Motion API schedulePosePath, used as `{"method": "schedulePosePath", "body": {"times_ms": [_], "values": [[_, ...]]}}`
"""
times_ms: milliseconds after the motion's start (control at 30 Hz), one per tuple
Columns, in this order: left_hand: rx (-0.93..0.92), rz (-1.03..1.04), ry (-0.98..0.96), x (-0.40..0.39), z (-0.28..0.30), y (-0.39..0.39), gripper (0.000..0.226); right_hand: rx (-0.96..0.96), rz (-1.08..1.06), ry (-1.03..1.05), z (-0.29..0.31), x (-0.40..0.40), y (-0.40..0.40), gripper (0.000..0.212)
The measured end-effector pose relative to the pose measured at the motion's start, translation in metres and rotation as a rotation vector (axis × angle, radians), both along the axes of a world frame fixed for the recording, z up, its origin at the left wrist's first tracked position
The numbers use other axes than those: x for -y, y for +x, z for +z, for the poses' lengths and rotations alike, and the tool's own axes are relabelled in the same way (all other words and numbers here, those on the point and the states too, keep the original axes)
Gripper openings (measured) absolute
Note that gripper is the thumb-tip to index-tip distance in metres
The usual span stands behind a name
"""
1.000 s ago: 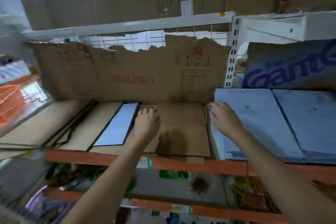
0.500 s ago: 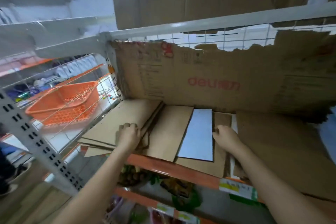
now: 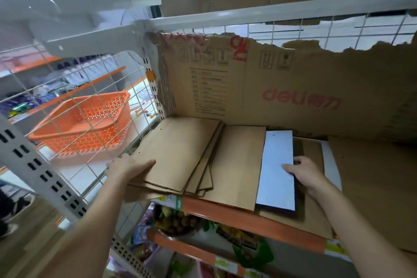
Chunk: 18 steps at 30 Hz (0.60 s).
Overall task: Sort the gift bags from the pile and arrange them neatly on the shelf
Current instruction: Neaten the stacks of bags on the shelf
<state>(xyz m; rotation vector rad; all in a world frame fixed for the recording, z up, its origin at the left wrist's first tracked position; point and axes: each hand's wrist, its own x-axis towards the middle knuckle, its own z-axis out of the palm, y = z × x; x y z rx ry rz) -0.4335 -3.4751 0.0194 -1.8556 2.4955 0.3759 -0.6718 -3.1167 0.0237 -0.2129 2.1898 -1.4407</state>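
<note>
The left hand (image 3: pixel 130 168) grips the near-left corner of the stack of flat kraft gift bags (image 3: pixel 180 153), thumb on top, its other fingers hidden underneath. The stack lies on the shelf (image 3: pixel 252 216) just left of the pale blue bag (image 3: pixel 277 170). The right hand (image 3: pixel 304 171) rests nearly straight, slightly spread fingers on that blue bag's right edge. Whatever lies beneath the blue bag is mostly covered.

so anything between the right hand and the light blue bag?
Nothing visible. The right hand already rests its fingers on the light blue bag, which lies on top of the kraft bags on the shelf.
</note>
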Motion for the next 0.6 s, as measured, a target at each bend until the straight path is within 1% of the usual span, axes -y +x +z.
{"method": "schedulePosePath", "body": {"times_ms": [67, 133, 233, 300, 400, 467, 533, 600], "values": [[0.023, 0.022, -0.053, -0.002, 0.005, -0.002, 0.099, -0.005, -0.034, -0.05, 0.001, 0.004, 0.002, 0.043], [0.029, 0.027, -0.106, -0.004, 0.014, -0.003, 0.096, -0.023, -0.066, -0.093, 0.005, 0.008, 0.002, 0.041], [-0.029, 0.017, -0.116, 0.003, 0.025, -0.002, 0.097, -0.05, -0.092, -0.144, 0.013, 0.011, 0.001, 0.042], [-0.096, -0.005, -0.104, 0.007, 0.032, -0.001, 0.093, -0.074, -0.105, -0.161, 0.019, 0.01, -0.001, 0.041], [-0.145, -0.038, -0.186, 0.003, 0.041, 0.002, 0.078, -0.118, -0.129, -0.179, 0.028, 0.006, -0.005, 0.039], [-0.174, -0.02, -0.243, 0.002, 0.04, 0.006, 0.07, -0.138, -0.141, -0.186, 0.031, 0.001, -0.007, 0.039], [-0.222, -0.027, -0.242, 0.0, 0.035, 0.009, 0.056, -0.148, -0.154, -0.184, 0.032, -0.004, -0.007, 0.039], [-0.229, -0.062, -0.191, -0.001, 0.025, 0.012, 0.043, -0.147, -0.165, -0.186, 0.032, -0.006, -0.005, 0.038]]}}
